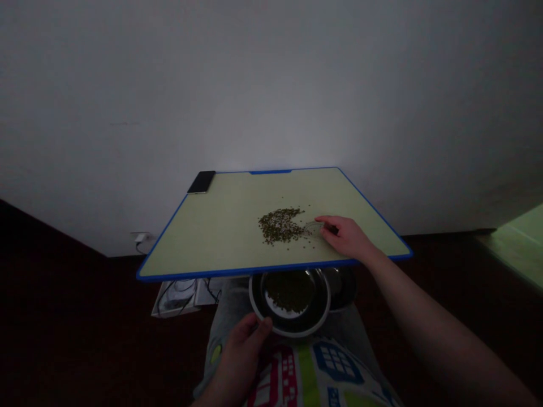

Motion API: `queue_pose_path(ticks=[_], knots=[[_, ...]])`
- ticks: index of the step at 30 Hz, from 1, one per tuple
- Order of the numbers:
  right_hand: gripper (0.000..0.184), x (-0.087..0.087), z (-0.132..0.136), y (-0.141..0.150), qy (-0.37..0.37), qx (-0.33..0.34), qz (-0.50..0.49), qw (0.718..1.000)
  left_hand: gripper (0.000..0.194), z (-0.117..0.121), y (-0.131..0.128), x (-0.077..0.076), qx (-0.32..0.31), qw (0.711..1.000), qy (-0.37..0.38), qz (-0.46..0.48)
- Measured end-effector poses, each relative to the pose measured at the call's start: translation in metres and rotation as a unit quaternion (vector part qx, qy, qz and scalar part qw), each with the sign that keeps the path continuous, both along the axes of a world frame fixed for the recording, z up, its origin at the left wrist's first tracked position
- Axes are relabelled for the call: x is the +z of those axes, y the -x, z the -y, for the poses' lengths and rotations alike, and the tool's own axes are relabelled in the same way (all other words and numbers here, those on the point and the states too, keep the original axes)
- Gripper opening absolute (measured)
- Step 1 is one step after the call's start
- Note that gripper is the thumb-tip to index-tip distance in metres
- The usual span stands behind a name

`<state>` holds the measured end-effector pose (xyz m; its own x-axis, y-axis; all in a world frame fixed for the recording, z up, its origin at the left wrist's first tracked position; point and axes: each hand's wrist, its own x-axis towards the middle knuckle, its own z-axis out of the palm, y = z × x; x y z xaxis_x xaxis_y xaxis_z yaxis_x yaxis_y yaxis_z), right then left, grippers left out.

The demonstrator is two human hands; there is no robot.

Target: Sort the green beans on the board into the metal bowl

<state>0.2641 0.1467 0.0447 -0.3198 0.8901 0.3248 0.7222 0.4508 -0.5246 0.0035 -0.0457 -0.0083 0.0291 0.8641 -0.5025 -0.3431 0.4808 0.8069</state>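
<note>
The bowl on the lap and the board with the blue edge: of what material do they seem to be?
Bowl: probably polished metal, from its shiny rim and bright inner reflections.
Board: perhaps laminate or plastic, smooth and matte; its blue edge looks like plastic.

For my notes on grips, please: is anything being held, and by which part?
The left hand holds the bowl by its near-left rim. The right hand seems to hold a thin, unclear object by its right end.

open board (190,237) left of grains (278,226), phone (202,182) far-left, wall (271,102) behind
</note>
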Motion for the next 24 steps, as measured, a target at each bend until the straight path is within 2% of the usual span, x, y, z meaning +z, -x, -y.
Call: queue_pose_path(ticks=[4, 8, 12, 17, 24], knots=[[0.035, 0.0034, -0.0047, 0.0023, 0.001, 0.003, 0.000, 1.000, 0.030, 0.0001, -0.0001, -0.0021, -0.016, 0.999, -0.015, 0.023], [0.035, 0.0004, -0.0037, 0.0037, 0.004, -0.012, -0.023, 1.000, 0.027, 0.0000, 0.0007, 0.0008, -0.023, 0.999, -0.020, 0.030], [0.037, -0.0022, -0.0009, 0.0018, -0.005, 0.001, -0.022, 1.000, 0.026, -0.0004, 0.0006, 0.0025, -0.021, 0.999, -0.014, 0.047], [0.038, -0.0022, -0.0011, 0.0010, -0.014, 0.024, -0.005, 1.000, 0.028, -0.0007, -0.0006, 0.0040, -0.014, 0.999, -0.017, 0.030], [0.039, -0.0015, -0.0016, 0.0030, -0.019, 0.019, 0.009, 1.000, 0.028, -0.0010, 0.0006, 0.0061, -0.023, 0.999, -0.005, 0.022]])
